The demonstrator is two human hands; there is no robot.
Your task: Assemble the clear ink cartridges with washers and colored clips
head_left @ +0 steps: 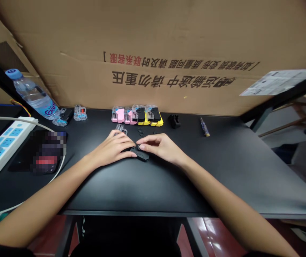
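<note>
Near the middle of the black table, my left hand [116,146] grips a small black plastic casing [142,156] at its left end, thumb in front and fingers behind. My right hand [165,147] pinches a small round black piece [139,146] between thumb and fingertips, right against the top of the casing. Whether the piece is seated in it, I cannot tell. Just behind my left fingers lies a clear plastic part [120,127], partly covered by them. Several small black rings [141,132] are scattered beyond my fingertips.
Along the cardboard [153,32] at the back stands a row of pink, black and yellow clear-topped pieces [138,115]. Right of it are a black part [174,121] and a screwdriver [204,127]. To the left are a water bottle [33,94], a power strip [6,142] and a phone [48,153].
</note>
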